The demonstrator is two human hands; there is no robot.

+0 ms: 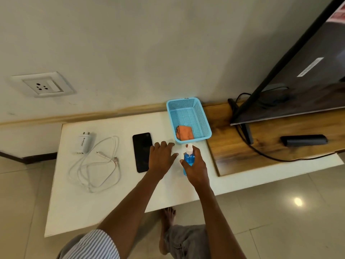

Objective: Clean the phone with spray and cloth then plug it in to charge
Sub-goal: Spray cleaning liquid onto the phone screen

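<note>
The right hand [196,165] grips the spray bottle [188,158] upright, ready to spray. The left hand [161,157], fingers spread, steadies the phone [141,152] lying flat on the worktop [112,206]; the cloth [184,132] waits in the basket [186,103] beyond.

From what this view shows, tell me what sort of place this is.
Probably a living room or bedroom in a home. A flat-screen television stands on a low wooden unit with a remote beside it, a wall socket sits low on the plain wall, and the floor is glossy tile.
</note>
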